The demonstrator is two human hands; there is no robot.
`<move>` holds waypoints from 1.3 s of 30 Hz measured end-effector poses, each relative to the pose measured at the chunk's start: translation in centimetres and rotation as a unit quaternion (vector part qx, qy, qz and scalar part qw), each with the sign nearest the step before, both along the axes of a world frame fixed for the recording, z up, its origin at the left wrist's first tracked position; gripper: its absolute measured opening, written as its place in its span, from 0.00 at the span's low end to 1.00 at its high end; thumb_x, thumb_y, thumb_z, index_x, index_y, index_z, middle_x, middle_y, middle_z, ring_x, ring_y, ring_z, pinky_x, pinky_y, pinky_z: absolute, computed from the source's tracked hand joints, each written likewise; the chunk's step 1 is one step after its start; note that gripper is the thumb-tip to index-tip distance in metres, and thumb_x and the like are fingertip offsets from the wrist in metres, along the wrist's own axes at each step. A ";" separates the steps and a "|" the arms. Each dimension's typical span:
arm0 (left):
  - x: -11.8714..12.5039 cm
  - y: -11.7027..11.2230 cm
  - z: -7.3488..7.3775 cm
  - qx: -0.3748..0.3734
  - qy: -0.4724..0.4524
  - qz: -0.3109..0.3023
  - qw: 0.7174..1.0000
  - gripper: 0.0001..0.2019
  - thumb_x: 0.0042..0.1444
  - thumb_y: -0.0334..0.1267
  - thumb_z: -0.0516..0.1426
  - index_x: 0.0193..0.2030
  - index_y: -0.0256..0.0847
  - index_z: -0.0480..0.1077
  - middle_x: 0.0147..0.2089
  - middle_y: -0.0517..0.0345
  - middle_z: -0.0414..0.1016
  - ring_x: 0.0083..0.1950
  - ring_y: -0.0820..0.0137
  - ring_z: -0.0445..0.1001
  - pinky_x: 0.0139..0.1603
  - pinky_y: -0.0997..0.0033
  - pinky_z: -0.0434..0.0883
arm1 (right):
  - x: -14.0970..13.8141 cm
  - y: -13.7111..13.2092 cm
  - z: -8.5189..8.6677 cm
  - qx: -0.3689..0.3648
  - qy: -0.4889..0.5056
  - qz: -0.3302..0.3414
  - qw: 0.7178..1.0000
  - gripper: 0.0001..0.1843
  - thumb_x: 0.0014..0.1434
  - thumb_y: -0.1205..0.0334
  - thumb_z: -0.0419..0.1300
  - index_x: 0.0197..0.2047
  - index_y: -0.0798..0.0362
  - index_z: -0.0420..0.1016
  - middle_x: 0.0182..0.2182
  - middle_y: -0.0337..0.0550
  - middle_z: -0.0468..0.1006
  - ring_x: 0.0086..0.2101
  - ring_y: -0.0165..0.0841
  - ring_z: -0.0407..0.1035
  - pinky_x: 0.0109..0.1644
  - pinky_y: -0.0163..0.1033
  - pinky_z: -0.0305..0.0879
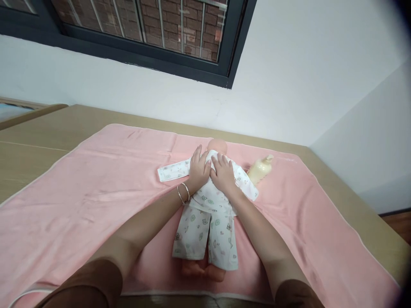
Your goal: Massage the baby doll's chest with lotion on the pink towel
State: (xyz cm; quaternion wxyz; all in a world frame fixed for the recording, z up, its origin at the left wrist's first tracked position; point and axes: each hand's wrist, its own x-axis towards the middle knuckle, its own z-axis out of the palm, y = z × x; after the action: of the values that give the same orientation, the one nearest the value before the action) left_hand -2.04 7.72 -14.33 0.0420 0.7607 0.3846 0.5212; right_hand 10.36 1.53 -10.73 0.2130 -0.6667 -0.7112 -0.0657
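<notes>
A baby doll (217,146) lies on a pink blanket, its head toward the wall and its feet toward me. It wears a white printed top (208,194) and matching trousers (192,233). My left hand (199,167) rests flat on the left side of the doll's upper body, fingers spread. Beside it, my right hand (222,172) lies on the right side of the chest, also with fingers apart. Both palms press on the fabric, and neither hand grips anything visible. The doll's sleeves stretch out to both sides.
The pink blanket (105,188) covers most of a wooden table (35,137). A pale yellow bottle (259,170) lies near the doll's right-hand sleeve. Behind the table stand a white wall (276,98) and a dark-framed window (221,70).
</notes>
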 end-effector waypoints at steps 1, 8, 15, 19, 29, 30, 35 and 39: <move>0.0 0.0 0.0 -0.002 0.001 0.002 1.000 0.28 0.71 0.50 0.39 0.64 0.33 0.64 0.73 0.34 0.55 0.76 0.52 0.53 0.72 0.43 0.58 | 0.0 0.1 0.1 -0.025 -0.002 0.015 1.000 0.30 0.68 0.55 0.46 0.71 0.52 0.60 0.73 0.52 0.53 0.71 0.52 0.45 0.71 0.64 0.46; -0.1 0.1 0.0 -0.008 0.004 0.000 1.000 0.28 0.71 0.51 0.39 0.63 0.33 0.65 0.73 0.35 0.56 0.75 0.53 0.53 0.73 0.43 0.56 | -0.2 -0.1 0.3 0.014 -0.001 -0.016 1.000 0.33 0.67 0.55 0.49 0.73 0.54 0.56 0.74 0.53 0.50 0.73 0.50 0.38 0.73 0.63 0.40; -0.3 0.2 0.1 -0.021 -0.001 0.004 1.000 0.26 0.70 0.49 0.41 0.61 0.35 0.67 0.71 0.36 0.60 0.74 0.53 0.55 0.73 0.42 0.57 | -0.3 -0.1 1.7 -0.062 0.014 0.013 0.998 0.29 0.69 0.55 0.47 0.71 0.54 0.60 0.72 0.53 0.55 0.71 0.49 0.48 0.72 0.61 0.46; -0.2 0.5 0.1 -0.025 0.004 0.014 1.000 0.22 0.68 0.45 0.45 0.61 0.35 0.67 0.70 0.37 0.63 0.75 0.52 0.55 0.73 0.40 0.56 | 0.5 -0.8 4.4 -0.117 0.051 0.043 0.991 0.28 0.68 0.56 0.50 0.69 0.53 0.64 0.71 0.54 0.58 0.69 0.48 0.54 0.70 0.57 0.54; -0.2 0.7 0.9 -0.046 0.122 -0.030 0.991 0.20 0.65 0.35 0.45 0.56 0.40 0.73 0.68 0.43 0.67 0.75 0.53 0.56 0.73 0.37 0.57 | 7.5 -9.3 14.1 -0.161 0.109 0.072 0.978 0.33 0.68 0.50 0.52 0.74 0.46 0.55 0.70 0.43 0.61 0.69 0.46 0.56 0.70 0.54 0.54; -0.3 0.8 0.9 -0.049 0.131 -0.023 0.990 0.20 0.65 0.35 0.45 0.58 0.39 0.72 0.68 0.43 0.67 0.76 0.52 0.55 0.74 0.36 0.55 | 8.5 -10.1 14.5 -0.156 0.114 0.064 0.979 0.34 0.68 0.49 0.52 0.74 0.46 0.54 0.70 0.43 0.60 0.69 0.47 0.55 0.70 0.54 0.54; -0.4 0.3 1.5 -0.106 0.147 0.013 0.983 0.25 0.67 0.45 0.45 0.63 0.33 0.69 0.70 0.34 0.63 0.77 0.44 0.51 0.73 0.29 0.51 | 13.8 -12.5 15.3 -0.122 0.212 0.032 0.969 0.37 0.67 0.46 0.53 0.75 0.43 0.49 0.68 0.43 0.64 0.68 0.47 0.58 0.65 0.52 0.63; 0.6 -4.0 4.3 -0.139 0.142 -0.141 0.970 0.31 0.62 0.58 0.53 0.64 0.40 0.70 0.74 0.43 0.56 0.79 0.47 0.43 0.76 0.33 0.43 | 17.1 -12.3 14.7 -0.088 0.259 -0.014 0.962 0.37 0.66 0.41 0.52 0.74 0.44 0.54 0.71 0.44 0.58 0.68 0.49 0.57 0.67 0.54 0.61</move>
State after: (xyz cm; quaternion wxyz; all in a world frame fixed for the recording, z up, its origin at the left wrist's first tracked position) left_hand -1.41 3.70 -9.99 0.1655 0.8603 0.3442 0.3376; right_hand 27.46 -10.82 4.00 0.3300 -0.6869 -0.6251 0.1690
